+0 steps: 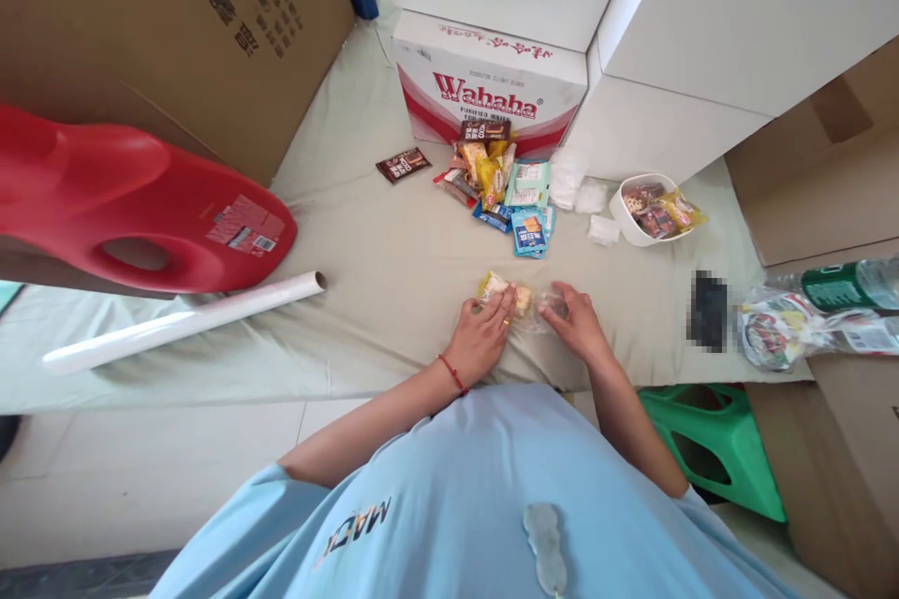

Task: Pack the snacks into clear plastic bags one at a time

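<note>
While the left hand (483,332) lies palm-down near the middle of the front edge of the cloth-covered worktop (393,234), its fingers straight and pressed together over a wrapped snack (523,301), the right hand (580,323) sits just beside it, thumb and forefinger parted around clear plastic (539,313); whether they pinch it, I cannot tell, nor whether the left thumb grips anything. Beyond the left fingers shows a yellow-edged wrapper (486,283), and whether it belongs to that same snack is unclear. Farther in, toward the back edge, a heap of packets (492,176) rests against a Wahaha carton (484,80), with blue packets (528,230) at its near side and a brown packet (403,165) apart on its left. Crumpled translucent wrappers (567,176) lie right of the heap, and near the right end of the worktop stands a white bowl (628,226) holding more packets. Toward the front left corner stretches a roll of film (197,320), near a big red jug (203,215), and a plastic bottle (835,285) lies by the right edge
</note>
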### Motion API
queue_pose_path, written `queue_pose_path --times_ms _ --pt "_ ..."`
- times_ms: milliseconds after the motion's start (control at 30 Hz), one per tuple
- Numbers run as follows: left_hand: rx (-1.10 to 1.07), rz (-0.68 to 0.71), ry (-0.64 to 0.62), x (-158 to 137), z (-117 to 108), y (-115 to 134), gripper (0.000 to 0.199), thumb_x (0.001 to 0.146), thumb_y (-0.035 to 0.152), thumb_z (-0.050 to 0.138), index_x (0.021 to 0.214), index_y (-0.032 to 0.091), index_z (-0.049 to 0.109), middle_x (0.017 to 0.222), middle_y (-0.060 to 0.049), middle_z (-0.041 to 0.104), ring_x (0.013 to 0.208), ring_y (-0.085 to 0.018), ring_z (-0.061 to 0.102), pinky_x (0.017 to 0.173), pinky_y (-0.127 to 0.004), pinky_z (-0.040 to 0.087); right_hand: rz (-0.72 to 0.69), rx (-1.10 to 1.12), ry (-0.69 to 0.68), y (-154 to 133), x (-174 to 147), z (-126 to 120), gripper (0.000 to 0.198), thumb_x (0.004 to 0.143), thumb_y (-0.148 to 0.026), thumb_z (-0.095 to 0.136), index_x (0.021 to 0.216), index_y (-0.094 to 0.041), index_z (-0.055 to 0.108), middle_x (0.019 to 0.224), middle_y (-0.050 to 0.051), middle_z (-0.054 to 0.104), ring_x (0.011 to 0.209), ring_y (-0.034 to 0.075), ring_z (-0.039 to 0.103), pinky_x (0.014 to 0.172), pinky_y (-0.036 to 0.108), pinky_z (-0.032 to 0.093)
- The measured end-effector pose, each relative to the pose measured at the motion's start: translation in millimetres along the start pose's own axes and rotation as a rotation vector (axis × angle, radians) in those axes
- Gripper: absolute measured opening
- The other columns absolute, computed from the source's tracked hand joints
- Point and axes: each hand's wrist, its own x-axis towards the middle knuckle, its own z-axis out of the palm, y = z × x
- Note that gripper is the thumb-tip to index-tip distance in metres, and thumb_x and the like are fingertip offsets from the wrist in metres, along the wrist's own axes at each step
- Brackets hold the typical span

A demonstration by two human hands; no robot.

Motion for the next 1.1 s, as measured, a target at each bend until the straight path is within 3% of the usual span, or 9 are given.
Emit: queue_pose_path --times_ms 100,233,333,433,600,733,800,1000,1100 --pt "-0.002 -0.013 -0.015 -1 -2 2 0.065 0.103 0.009 0.026 0.167 0.015 0.024 0.174 -0.017 0.026 0.155 -0.028 0.038 0.101 -0.054 0.044 -0.025 0.135 -0.111 -13 -9 -4 0.038 0.092 -0.059 0.055 0.082 -0.023 0.062 0.077 0.004 0.067 0.077 0.023 0.064 0.076 0.037 0.054" --pt "-0.017 0.004 0.000 0 -1 2 0.068 0.101 0.007 0.029 0.168 0.016 0.024 0.173 -0.016 0.029 0.155 -0.028 0.039 0.107 -0.057 0.043 -0.004 0.267 -0.099 -41 -4 -9 0.033 0.093 -0.057 0.059 0.084 -0.025 0.058 0.065 -0.002 0.063 0.058 0.018 0.060 0.058 0.029 0.049" --pt "-0.058 0.027 0.026 -1 4 -1 0.063 0.101 0.010 0.034 0.164 0.012 0.033 0.168 -0.019 0.039 0.155 -0.029 0.041 0.115 -0.055 0.040 -0.032 0.269 -0.122 -61 14 8 0.026 0.091 -0.049 0.060 0.086 -0.024 0.060 0.060 -0.004 0.060 0.054 0.016 0.059 0.056 0.027 0.047" --pt "-0.223 0.032 0.097 -8 9 -6 0.064 0.097 0.020 0.048 0.160 0.007 0.039 0.164 -0.024 0.045 0.157 -0.033 0.037 0.121 -0.054 0.040 -0.021 0.261 -0.114 -68 34 33 0.020 0.089 -0.042 0.056 0.083 -0.024 0.057 0.064 -0.004 0.061 0.057 0.015 0.060 0.058 0.026 0.048" --pt "-0.569 0.061 0.308 -23 15 -14 0.088 0.083 0.008 0.048 0.166 0.014 0.020 0.170 -0.022 0.033 0.159 -0.028 0.033 0.125 -0.052 0.041 -0.048 0.179 -0.098 -64 41 47 0.019 0.096 -0.039 0.048 0.089 -0.023 0.058 0.072 -0.001 0.063 0.067 0.018 0.062 0.066 0.028 0.051" --pt "-0.718 -0.032 0.377 -23 19 -16 0.075 0.080 0.008 0.048 0.153 0.017 0.035 0.150 -0.020 0.056 0.143 -0.028 0.054 0.120 -0.053 0.047 -0.202 -0.189 -0.120 -77 27 42 0.024 0.097 -0.021 0.044 0.109 -0.017 0.064 0.111 0.013 0.067 0.100 0.025 0.064 0.088 0.035 0.052" --pt "-0.820 -0.120 0.411 -21 17 -17 0.067 0.079 0.009 0.048 0.144 0.019 0.039 0.141 -0.017 0.059 0.135 -0.025 0.059 0.114 -0.048 0.053 -0.251 -0.332 -0.179 -89 15 42 0.032 0.097 -0.016 0.044 0.123 -0.014 0.063 0.123 0.017 0.062 0.107 0.027 0.062 0.093 0.038 0.051" --pt "-0.815 -0.327 0.558 -20 3 -27 0.049 0.077 0.004 0.049 0.122 0.022 0.047 0.132 -0.014 0.054 0.128 -0.023 0.057 0.102 -0.044 0.059 -0.362 -0.572 -0.180 -110 -5 55 0.059 0.096 -0.037 0.067 0.144 -0.007 0.050 0.128 0.024 0.056 0.118 0.037 0.051 0.102 0.048 0.047" --pt "-0.820 -0.352 0.583 -22 0 -31 0.044 0.080 0.004 0.050 0.120 0.023 0.050 0.128 -0.012 0.055 0.125 -0.023 0.057 0.099 -0.043 0.059 -0.318 -0.600 -0.159 -106 4 61 0.054 0.098 -0.035 0.066 0.144 -0.009 0.054 0.126 0.023 0.058 0.116 0.036 0.053 0.099 0.047 0.048"
